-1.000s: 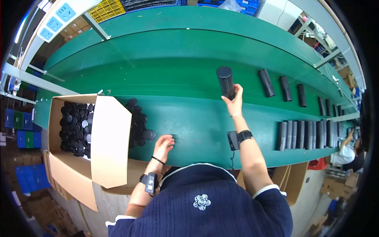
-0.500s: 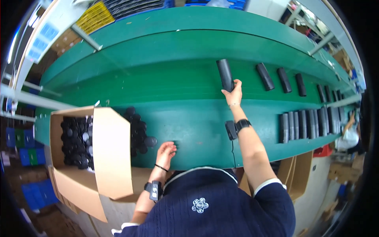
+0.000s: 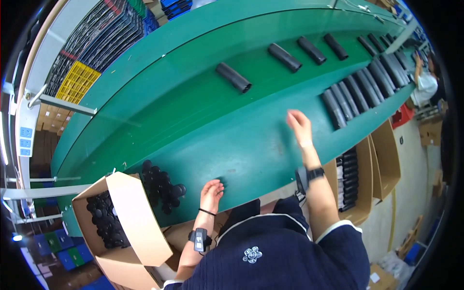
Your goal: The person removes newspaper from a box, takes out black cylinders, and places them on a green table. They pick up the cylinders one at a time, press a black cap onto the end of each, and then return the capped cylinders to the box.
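the end black tube (image 3: 333,108) of the bench row lies to the right of the right hand (image 3: 300,128) and slightly farther from the person, apart from it; the left hand (image 3: 211,195) is much farther away. this tube's long axis slants from far left to near right, its near end toward the bench edge. a lone black tube (image 3: 233,78), beyond and left of the right hand, slants likewise, its open end toward the near right. the right hand looks empty; blur hides whether its fingers are spread. the left hand's fingers curl loosely, pinching nothing visible, beside black caps (image 3: 163,186).
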`<state>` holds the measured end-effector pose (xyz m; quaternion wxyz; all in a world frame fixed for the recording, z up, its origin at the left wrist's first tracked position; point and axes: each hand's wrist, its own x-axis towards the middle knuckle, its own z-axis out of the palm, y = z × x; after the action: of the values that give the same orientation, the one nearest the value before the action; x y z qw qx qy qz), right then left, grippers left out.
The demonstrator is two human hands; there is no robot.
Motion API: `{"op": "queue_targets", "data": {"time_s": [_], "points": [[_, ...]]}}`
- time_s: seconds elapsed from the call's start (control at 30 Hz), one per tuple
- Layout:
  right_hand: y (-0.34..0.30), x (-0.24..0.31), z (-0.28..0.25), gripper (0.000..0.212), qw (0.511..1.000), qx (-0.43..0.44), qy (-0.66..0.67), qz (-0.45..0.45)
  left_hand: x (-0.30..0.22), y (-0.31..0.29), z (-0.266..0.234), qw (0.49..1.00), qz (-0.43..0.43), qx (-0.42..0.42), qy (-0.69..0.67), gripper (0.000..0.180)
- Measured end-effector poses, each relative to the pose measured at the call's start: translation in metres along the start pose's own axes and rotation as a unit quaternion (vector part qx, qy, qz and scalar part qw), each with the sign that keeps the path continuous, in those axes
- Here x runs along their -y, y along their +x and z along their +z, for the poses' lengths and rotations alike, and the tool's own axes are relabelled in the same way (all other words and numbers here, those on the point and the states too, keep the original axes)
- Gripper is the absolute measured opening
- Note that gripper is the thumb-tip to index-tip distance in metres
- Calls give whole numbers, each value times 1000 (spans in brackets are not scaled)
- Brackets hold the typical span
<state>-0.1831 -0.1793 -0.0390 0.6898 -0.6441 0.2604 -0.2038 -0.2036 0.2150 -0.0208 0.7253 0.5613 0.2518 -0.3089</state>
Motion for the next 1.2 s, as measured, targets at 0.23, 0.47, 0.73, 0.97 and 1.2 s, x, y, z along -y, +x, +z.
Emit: {"op": "queue_targets", "data": {"time_s": [0.23, 0.47, 0.73, 0.97, 1.2], "points": [[-248, -108, -248, 14, 922, -239, 28, 305, 61, -2, 140, 974, -53, 185, 121, 15], [-406, -141, -386, 10, 911, -216, -33, 351, 197, -33, 320, 888, -145, 297, 319, 16], [-474, -205, -499, 10, 869, -329, -106, 353, 360, -43, 482, 730, -197, 425, 498, 13], [-386, -245, -535, 17, 870, -325, -111, 354, 474, 74, 583, 617, -105, 420, 657, 14], [-283, -335, -543, 20, 869, -296, -12, 396, 580, 245, 626, 426, 154, 421, 786, 32]]}}
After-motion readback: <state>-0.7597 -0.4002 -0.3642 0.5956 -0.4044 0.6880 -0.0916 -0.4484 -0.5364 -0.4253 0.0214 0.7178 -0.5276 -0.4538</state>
